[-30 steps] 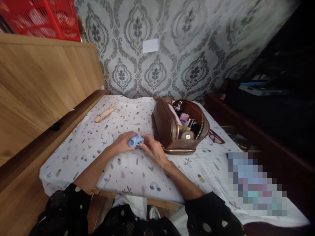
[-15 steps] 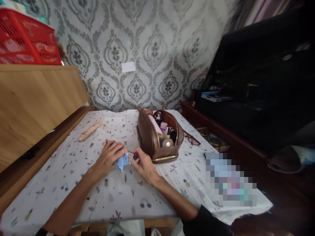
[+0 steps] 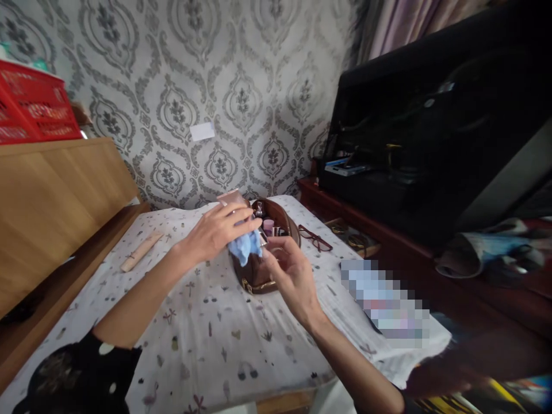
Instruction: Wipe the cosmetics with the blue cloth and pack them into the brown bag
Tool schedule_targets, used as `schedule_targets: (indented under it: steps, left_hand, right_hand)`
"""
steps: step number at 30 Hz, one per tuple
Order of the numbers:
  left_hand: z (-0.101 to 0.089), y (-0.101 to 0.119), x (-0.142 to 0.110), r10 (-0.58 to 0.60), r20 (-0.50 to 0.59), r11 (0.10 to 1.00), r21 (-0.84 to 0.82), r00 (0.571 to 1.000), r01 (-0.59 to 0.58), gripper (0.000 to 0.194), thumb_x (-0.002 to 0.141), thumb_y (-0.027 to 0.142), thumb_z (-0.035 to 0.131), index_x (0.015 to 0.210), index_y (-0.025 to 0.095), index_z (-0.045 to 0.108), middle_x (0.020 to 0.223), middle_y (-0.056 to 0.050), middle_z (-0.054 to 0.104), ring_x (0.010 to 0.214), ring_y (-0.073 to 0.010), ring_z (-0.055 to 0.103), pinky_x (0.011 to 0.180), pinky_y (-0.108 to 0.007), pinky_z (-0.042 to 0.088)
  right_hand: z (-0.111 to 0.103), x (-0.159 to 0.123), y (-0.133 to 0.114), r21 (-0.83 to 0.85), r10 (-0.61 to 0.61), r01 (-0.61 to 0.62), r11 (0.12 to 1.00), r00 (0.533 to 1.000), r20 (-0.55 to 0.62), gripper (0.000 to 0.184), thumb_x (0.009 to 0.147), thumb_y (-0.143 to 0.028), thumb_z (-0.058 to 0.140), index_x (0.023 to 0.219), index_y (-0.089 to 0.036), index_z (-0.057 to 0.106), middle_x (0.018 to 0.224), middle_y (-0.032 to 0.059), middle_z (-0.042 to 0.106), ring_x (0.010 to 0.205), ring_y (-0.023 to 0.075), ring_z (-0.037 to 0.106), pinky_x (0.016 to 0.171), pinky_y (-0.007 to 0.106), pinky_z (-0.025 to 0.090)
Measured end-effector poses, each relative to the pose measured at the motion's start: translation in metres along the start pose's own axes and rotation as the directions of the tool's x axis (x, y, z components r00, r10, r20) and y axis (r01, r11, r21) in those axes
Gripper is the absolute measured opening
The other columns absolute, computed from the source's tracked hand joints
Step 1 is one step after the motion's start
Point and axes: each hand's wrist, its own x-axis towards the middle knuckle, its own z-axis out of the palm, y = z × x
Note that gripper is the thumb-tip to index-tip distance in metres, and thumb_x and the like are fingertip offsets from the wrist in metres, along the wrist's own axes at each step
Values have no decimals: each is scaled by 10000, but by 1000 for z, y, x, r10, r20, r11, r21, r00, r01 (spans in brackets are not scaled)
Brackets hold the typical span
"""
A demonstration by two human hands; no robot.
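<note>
My left hand (image 3: 218,233) is closed over a crumpled blue cloth (image 3: 244,248) and a pinkish cosmetic container (image 3: 233,197), whose far end sticks out beyond the fingers. Its exact kind is partly hidden. The thumb and forefinger of my right hand (image 3: 293,276) close at the container's silvery near end. Both hands are raised in front of the brown cosmetic bag (image 3: 253,275), covering part of it. The bag stands unzipped, with a pink-lidded item (image 3: 268,225) and other cosmetics inside.
A beige tube (image 3: 141,252) lies on the patterned cloth-covered table (image 3: 207,345) at left. Red-framed glasses (image 3: 317,238) lie right of the bag, and a blurred-out flat object (image 3: 383,305) nearer the right edge. A wooden headboard-like panel (image 3: 64,201) borders the left; a black television (image 3: 409,126) stands right.
Both hands have lifted up and right with the cloth and container, from over the table to in front of the bag. The view has swung right.
</note>
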Motion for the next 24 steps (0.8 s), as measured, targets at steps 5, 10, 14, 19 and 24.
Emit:
schedule_targets:
  steps: [5,10,14,19,24]
  left_hand:
    - [20,-35,47,47,149,990,-142,988,-25,528,880,13,414,1321,227,610,1333,-88,627,1266,-231,529,882,-312,519]
    - [47,-43,62,38,237,965,-260,971,25,559,814,-21,432,1258,238,650,1285,-63,654,1189,-220,574,857,-282,499]
    - [62,-40,66,15,232,933,-352,973,69,552,805,15,458,1279,235,637,1310,-60,637,1184,-217,594,911,-287,490]
    - [76,-37,71,34,283,883,-457,959,103,557,758,-3,510,1249,215,656,1296,-67,646,1208,-231,611,980,-296,470]
    - [75,-39,72,41,372,802,-566,927,192,476,791,46,526,1213,216,664,1191,-41,707,1125,-208,654,964,-266,457]
  right_hand:
    - [-29,1,13,-1,25,-26,1000,991,-133,326,901,-527,600,951,-205,605,677,21,645,619,180,619,581,294,492]
    - [-56,24,21,-271,-164,118,955,975,-152,194,922,-374,543,926,-206,642,820,57,714,722,197,648,674,324,502]
    - [-68,64,25,-465,-306,267,844,952,-10,200,930,-273,484,975,-199,664,928,69,739,836,215,659,786,352,501]
    - [-68,103,36,-603,-339,351,716,930,138,267,939,-187,443,1033,-192,693,956,77,741,935,241,644,852,364,496]
    - [-63,125,47,-694,-263,409,592,913,313,341,915,-104,435,1078,-144,732,963,131,734,991,271,642,884,378,489]
